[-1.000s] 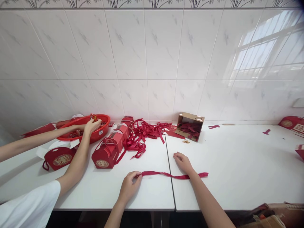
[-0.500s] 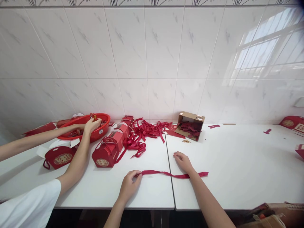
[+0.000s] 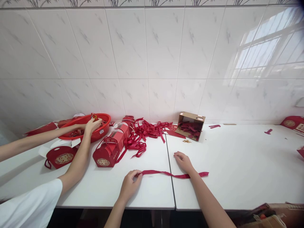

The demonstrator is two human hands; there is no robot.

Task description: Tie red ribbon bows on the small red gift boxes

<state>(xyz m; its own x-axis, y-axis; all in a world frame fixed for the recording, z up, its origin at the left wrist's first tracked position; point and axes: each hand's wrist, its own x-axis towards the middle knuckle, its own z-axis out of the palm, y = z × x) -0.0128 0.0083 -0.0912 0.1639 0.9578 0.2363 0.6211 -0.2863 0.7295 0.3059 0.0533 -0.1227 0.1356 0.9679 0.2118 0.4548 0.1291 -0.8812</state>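
Observation:
A long dark red ribbon (image 3: 163,173) lies stretched sideways across the white tabletop and over the seam. Its left end is pinched between the fingers and thumb of my left hand (image 3: 131,183). My right hand (image 3: 183,161) rests on the table above the ribbon, fingers curled; whether they hold anything is hidden. My right wrist crosses over the ribbon, whose right end shows beyond the forearm. Behind my hands lies a tangled pile of red ribbons (image 3: 148,129). Small gold pieces (image 3: 186,141) lie near an open cardboard box (image 3: 191,125) holding dark red strips.
A row of red gift boxes (image 3: 105,155) stands at left centre. Farther left, a person's hands (image 3: 90,126) reach into a red basin (image 3: 106,126), past an open red box (image 3: 63,156). More red boxes (image 3: 292,123) are at the far right, against the tiled wall.

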